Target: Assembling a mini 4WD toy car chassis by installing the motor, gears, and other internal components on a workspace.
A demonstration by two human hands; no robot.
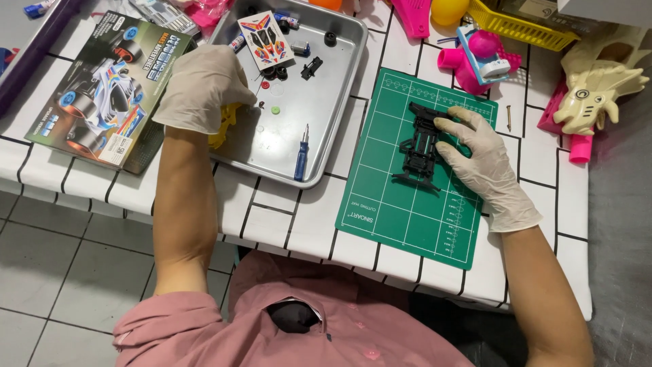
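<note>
A black toy-car chassis (420,146) lies on a green cutting mat (401,217). My right hand (479,160), in a pale glove, rests flat on the chassis's right side, fingers spread toward its top end. My left hand (204,85), also gloved, hovers over the left part of a metal tray (339,81), fingers curled down onto a yellow plastic piece (223,126); whether it grips the piece is hidden. In the tray lie a blue-handled screwdriver (301,155), a sticker sheet (266,39), small black parts (311,67) and a green disc (276,110).
A printed model-car box (102,95) lies left of the tray. Pink toy parts (475,58), a yellow basket (519,26) and a cream plastic creature (598,92) crowd the far right. The white tabletop has black grid lines; grey floor tiles show at left.
</note>
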